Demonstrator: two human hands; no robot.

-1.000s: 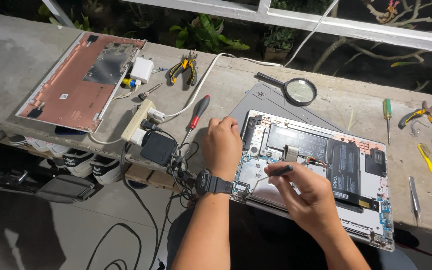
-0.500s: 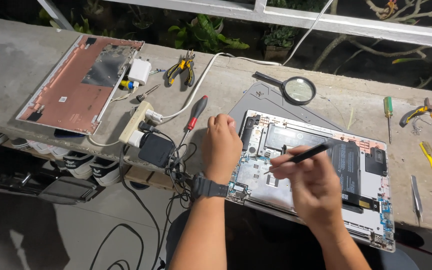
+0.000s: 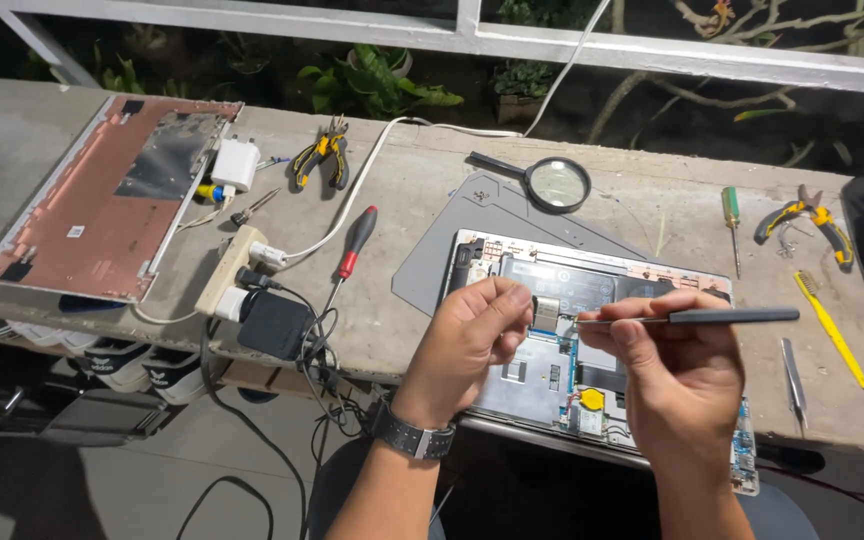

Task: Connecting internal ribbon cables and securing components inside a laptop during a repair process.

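Right hand (image 3: 687, 375) pinches tweezers (image 3: 712, 317); left hand (image 3: 477, 335) curled on opened laptop (image 3: 592, 300) near ledge edge.

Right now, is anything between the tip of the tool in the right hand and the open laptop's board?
Nothing visible. The right hand holds the thin tool, tip just above the open laptop beside the left hand, whose fingers sit alongside, not across.

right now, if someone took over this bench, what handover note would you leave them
Left hand: rests on the opened laptop, fingertips by a small connector, holding nothing.
Right hand: pinches black tweezers, tip pointing at that same spot.
Done: back cover is off, lying to the left.
Left: the board work; red screwdriver and magnifier lie unused nearby.
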